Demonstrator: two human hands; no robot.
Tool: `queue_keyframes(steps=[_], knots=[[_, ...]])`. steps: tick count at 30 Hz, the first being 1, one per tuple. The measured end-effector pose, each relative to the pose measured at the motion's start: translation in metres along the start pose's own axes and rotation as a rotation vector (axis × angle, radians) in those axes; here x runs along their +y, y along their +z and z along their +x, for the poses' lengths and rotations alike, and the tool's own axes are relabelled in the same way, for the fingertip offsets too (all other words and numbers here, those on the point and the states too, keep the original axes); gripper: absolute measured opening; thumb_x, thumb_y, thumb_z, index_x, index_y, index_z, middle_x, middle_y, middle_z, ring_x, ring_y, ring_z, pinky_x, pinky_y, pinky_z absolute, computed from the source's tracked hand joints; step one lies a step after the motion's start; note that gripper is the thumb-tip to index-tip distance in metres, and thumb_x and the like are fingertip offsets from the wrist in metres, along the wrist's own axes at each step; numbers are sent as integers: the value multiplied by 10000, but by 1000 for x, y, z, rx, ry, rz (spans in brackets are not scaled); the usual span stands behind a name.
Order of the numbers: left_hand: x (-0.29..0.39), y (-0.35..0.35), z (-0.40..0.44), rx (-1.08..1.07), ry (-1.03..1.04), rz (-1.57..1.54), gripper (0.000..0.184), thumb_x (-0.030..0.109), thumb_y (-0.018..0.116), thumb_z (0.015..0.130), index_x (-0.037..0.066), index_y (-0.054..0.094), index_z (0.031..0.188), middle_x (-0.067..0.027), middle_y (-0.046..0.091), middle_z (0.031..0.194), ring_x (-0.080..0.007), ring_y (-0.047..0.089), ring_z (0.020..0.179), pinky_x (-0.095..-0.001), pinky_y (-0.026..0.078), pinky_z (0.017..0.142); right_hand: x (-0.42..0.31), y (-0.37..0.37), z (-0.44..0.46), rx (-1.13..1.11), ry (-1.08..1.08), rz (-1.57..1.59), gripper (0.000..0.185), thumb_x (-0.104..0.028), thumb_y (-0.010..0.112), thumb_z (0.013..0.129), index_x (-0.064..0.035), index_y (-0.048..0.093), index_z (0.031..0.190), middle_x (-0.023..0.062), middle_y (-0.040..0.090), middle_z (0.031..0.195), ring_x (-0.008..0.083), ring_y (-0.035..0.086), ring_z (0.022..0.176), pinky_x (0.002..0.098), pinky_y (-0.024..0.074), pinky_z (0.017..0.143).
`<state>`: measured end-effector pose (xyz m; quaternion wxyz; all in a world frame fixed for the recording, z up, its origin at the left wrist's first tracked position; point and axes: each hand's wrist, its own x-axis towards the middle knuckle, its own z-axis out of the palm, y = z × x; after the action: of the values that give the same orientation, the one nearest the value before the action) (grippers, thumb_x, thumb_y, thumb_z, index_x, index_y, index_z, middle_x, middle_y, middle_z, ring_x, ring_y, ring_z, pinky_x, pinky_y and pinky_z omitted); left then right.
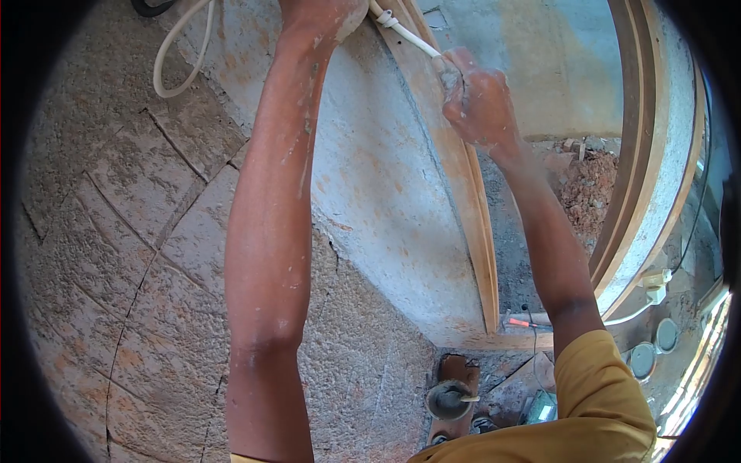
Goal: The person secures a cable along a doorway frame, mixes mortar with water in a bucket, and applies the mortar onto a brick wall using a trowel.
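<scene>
My right hand [482, 104], dusted with pale residue, is closed around the lower end of a white cable [417, 40]. A greyish patch shows between its thumb and fingers, too unclear to name. The cable runs up and left along a wooden frame strip [444, 131], with a knot or clip on it, toward my left hand [328, 14]. The top edge of the view cuts off the left hand, hiding its fingers. Grey-white plaster [378, 162] lies beneath both forearms.
A looped white cable [160, 69] hangs at upper left. Rubble [590, 189] lies inside the frame opening, beside a curved wooden frame [637, 139]. An orange-handled tool [522, 322] rests on the ledge. Lower right are a bucket [448, 400], round tins [642, 361] and a plug connection [656, 285].
</scene>
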<state>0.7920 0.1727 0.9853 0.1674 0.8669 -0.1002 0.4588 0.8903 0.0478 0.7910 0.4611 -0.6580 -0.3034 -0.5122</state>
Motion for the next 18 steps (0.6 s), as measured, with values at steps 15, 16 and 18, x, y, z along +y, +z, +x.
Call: queue_keyframes(steps=[15, 16, 18], knots=[[-3, -17, 3, -113, 52, 53, 300, 218, 756, 935, -77, 785, 977, -202, 788, 911, -277, 771, 840, -395, 589, 757, -37, 1, 12, 30, 127, -153, 246, -132, 586, 924, -50, 636, 1150, 264, 723, 849, 487, 716, 854, 572, 574, 769], [-2, -16, 3, -122, 38, 50, 293, 218, 755, 936, -73, 786, 958, -188, 788, 887, -260, 766, 811, -388, 585, 740, -40, 3, 17, 24, 117, -200, 248, -139, 590, 924, -52, 641, 1151, 267, 721, 843, 485, 719, 849, 570, 577, 767], [-2, -10, 7, -113, -38, 19, 292, 220, 756, 938, -70, 784, 930, -174, 785, 870, -245, 754, 776, -383, 577, 718, -41, 6, 25, 3, 100, -291, 254, -152, 597, 925, -57, 652, 1153, 275, 718, 831, 479, 725, 839, 567, 584, 763]])
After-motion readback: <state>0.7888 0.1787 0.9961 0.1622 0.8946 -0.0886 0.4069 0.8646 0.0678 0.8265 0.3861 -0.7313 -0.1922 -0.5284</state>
